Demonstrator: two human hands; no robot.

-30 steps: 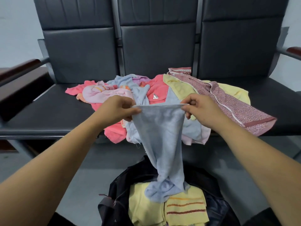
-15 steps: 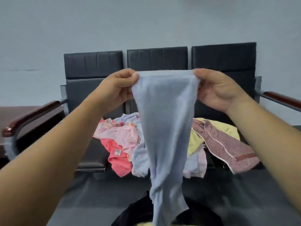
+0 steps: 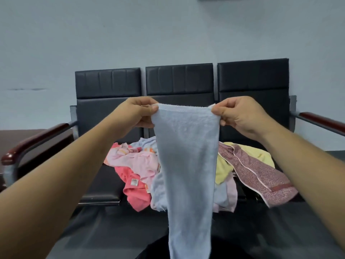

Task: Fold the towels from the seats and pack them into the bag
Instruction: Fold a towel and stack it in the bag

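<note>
Three black seats (image 3: 179, 81) across mid-frame. A towel heap (image 3: 136, 163) lies on them, its middle hidden behind the hanging light blue towel (image 3: 186, 165). Left hand (image 3: 138, 113) and right hand (image 3: 240, 114) are level at centre frame, each pinching a top corner.

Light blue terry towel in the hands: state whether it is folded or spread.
Unfolded: the light blue terry towel hangs in one long drape, its top edge pinched by the left hand and right hand.

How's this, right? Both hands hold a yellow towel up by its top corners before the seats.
No. The head view shows the left hand and right hand holding a light blue towel, not yellow; the rest stands.
</note>
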